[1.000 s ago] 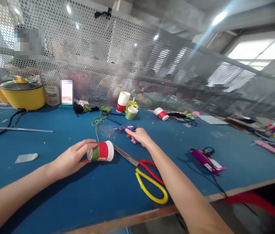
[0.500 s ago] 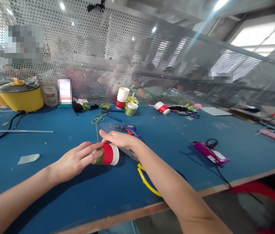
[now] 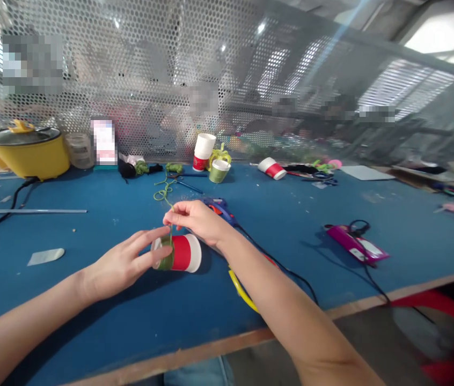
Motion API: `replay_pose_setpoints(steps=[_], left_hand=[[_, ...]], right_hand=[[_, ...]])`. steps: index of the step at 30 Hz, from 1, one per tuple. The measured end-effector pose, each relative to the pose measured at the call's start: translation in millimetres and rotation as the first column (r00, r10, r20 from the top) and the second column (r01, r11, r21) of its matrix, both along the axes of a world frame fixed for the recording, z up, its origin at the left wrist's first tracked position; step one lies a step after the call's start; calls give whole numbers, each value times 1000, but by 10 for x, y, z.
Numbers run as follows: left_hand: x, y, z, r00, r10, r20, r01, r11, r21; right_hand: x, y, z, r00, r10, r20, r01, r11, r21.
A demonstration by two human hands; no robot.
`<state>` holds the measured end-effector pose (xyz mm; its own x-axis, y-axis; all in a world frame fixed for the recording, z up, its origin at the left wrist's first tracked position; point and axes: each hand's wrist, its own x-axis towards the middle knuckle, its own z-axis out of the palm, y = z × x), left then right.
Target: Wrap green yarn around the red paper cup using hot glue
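A red and white paper cup (image 3: pixel 181 252) lies on its side, with green yarn wound round its left part. My left hand (image 3: pixel 126 260) grips the cup at that end, fingers over the wound yarn. Just above the cup, my right hand (image 3: pixel 195 220) pinches the green yarn (image 3: pixel 166 192), which runs from the winding up to loose loops on the table. Under my right forearm lie scissors with yellow handles (image 3: pixel 241 289), their blades partly hidden. A blue glue gun (image 3: pixel 221 209) rests just beyond my right hand.
On the blue table (image 3: pixel 122 332) stand a yellow electric pot (image 3: pixel 29 153), a phone (image 3: pixel 105 142), stacked paper cups (image 3: pixel 203 153) and a green-wrapped cup (image 3: pixel 219 170). Another red and white cup (image 3: pixel 272 168) lies further right. A purple packet (image 3: pixel 356 246) with a black cable sits at right.
My right hand has lifted slightly and now pinches the yarn above the cup, its thumb no longer pointing outward. My left hand stays on the cup. The view has shifted a little.
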<state>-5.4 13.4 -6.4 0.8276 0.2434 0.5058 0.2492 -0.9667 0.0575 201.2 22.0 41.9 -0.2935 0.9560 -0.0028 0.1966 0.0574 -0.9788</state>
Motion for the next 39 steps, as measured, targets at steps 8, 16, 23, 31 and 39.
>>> replay_pose_setpoints(steps=[8, 16, 23, 31, 39], left_hand=[[59, -14, -6, 993, 40, 111, 17, 886, -464], [72, -43, -8, 984, 96, 149, 69, 565, -822], [87, -60, 48, 981, 93, 171, 117, 422, -899], [86, -62, 51, 980, 83, 179, 122, 458, -881], [58, -58, 44, 982, 36, 185, 126, 608, -784]], right_hand=[[77, 5, -35, 987, -161, -16, 161, 980, 113], [95, 34, -51, 979, -205, 4, 199, 957, 211], [127, 39, -49, 957, -253, 139, 195, 921, 337], [90, 40, -6, 892, -339, 299, 166, 860, 482], [42, 60, -30, 878, -321, 355, 111, 859, 500]])
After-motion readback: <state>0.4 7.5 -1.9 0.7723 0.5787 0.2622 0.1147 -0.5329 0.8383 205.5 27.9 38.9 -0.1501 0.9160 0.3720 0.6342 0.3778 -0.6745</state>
